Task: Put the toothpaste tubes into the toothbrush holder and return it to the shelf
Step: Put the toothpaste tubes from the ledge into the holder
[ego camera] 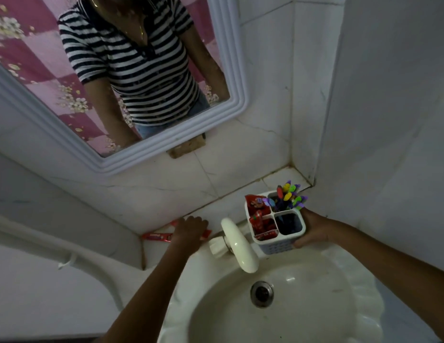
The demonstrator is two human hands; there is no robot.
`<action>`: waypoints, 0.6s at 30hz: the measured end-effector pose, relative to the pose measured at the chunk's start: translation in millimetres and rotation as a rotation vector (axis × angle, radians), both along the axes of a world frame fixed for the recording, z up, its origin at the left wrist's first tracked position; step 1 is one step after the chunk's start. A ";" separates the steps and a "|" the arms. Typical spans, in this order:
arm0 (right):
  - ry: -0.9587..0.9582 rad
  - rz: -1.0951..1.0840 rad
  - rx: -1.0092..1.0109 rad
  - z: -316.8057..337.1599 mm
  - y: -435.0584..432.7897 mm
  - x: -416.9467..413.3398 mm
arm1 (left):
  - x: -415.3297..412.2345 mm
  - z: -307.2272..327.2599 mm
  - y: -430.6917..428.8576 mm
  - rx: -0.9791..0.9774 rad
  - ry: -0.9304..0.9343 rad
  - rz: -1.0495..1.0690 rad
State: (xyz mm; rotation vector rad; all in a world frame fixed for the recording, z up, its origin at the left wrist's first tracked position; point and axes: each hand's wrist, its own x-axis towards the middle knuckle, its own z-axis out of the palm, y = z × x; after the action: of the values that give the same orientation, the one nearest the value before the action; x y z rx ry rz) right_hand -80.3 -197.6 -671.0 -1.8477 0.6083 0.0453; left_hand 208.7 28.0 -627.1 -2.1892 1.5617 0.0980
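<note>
Two red toothpaste tubes (156, 235) are lying on the tiled shelf (216, 209) at the far left of the basin, one behind the other; white lettering is showing on the nearer one, but it is too blurred to read. The person's left hand (190, 227) is resting over them, fingers curled down onto the nearer tube, though whether they are actually closing around it cannot be told. The right hand (312, 229) is holding the white four-compartment toothbrush holder (275, 241) above the far rim of the sink (364, 305), fingers wrapping its right side and thumb pressing its near wall. Red packets (259, 219) with unreadable print are filling its two left compartments, colourful toothbrushes (290, 196) are standing in the far right one, and the near right one is looking dark. A cream tap (238, 246) is jutting between the two hands. A white-framed mirror (231, 70) is hanging on the far wall, reflecting a striped shirt.
</note>
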 end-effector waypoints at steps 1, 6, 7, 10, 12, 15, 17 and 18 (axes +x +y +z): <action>0.005 -0.001 0.002 0.2 0.1 0.1 | 0.6 -4.5 -0.9 -0.014 -0.007 -0.071; 0.019 0.006 0.010 2.1 0.3 0.5 | 13.7 6.6 -13.5 -0.215 0.047 -0.195; 0.018 0.004 0.011 2.5 0.5 0.6 | 10.2 18.0 -16.3 -0.334 0.071 -0.156; 0.004 -0.007 0.007 3.1 2.5 1.3 | -1.9 62.4 -22.6 -0.699 0.302 0.124; -0.007 -0.011 0.000 0.8 3.1 1.6 | -15.9 97.7 -29.1 -0.980 0.436 0.183; -0.017 -0.019 0.010 -1.3 3.7 0.4 | -46.1 148.5 -41.7 -1.250 0.653 0.176; -0.010 -0.015 0.010 0.2 4.3 0.0 | -70.4 171.7 -49.6 -1.244 0.794 0.113; -0.006 -0.011 0.003 0.9 4.7 0.4 | -81.9 178.3 -52.8 -1.200 0.859 0.073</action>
State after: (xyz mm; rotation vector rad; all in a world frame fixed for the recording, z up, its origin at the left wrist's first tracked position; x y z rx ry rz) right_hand -79.9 -192.9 -670.0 -1.8409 0.6141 0.0335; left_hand 126.8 -24.8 -448.7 -3.4139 2.3854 0.1661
